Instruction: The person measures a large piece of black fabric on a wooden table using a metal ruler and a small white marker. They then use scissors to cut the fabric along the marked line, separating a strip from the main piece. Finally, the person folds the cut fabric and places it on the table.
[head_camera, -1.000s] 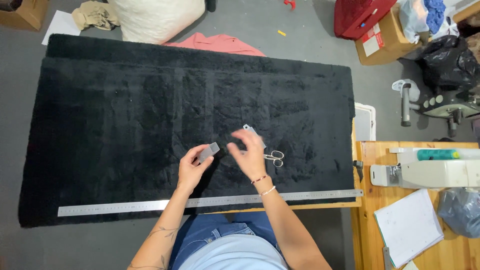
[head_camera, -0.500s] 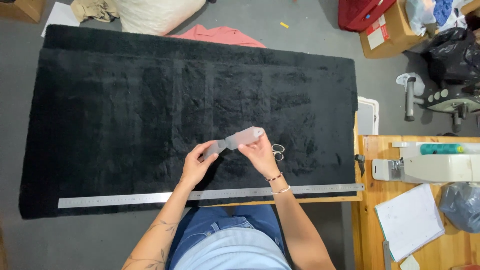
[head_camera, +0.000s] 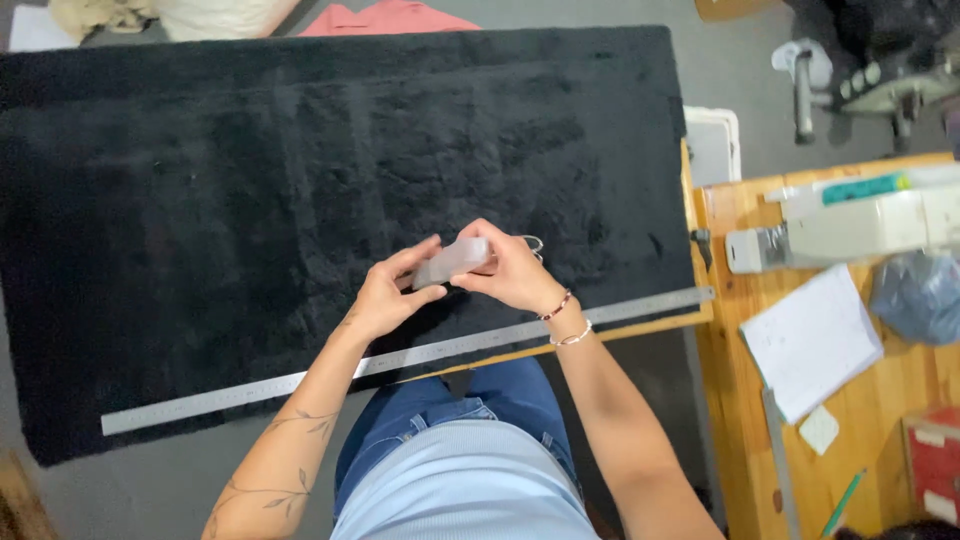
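Blue jeans, pale-blue top, bracelets

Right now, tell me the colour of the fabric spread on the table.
Black fabric, plush; head view.

Black fabric, silver ruler, pale grey block, white paper.

At three o'clock I see a white sewing machine, a paper sheet below it, and a green pencil at five.
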